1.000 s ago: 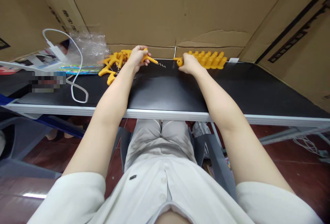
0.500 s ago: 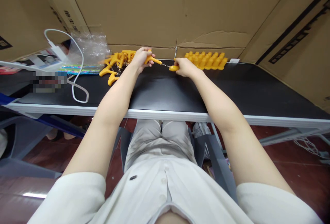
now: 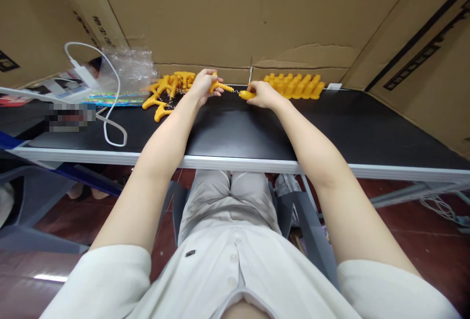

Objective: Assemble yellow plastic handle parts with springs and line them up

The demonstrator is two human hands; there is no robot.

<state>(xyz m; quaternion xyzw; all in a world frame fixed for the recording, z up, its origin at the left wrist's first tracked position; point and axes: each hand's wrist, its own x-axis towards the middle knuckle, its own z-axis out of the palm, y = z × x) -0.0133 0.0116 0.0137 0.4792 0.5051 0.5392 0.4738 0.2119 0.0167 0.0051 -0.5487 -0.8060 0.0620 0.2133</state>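
Corkscrew (image 3: 220,85), yellow handle, held in left hand (image 3: 204,85) above the far edge of the black table (image 3: 235,128); fingers closed round the handle, metal spiral pointing right. Right hand (image 3: 261,96) pinches a yellow cap (image 3: 246,95) at the spiral's tip, cap touching or just over the tip. Pile of corkscrews (image 3: 165,91) lies just left of the left hand. Row of caps (image 3: 293,86) sits just right of the right hand, against the cardboard wall (image 3: 220,15). White cable (image 3: 110,113) and plastic bag (image 3: 128,69) at far left.
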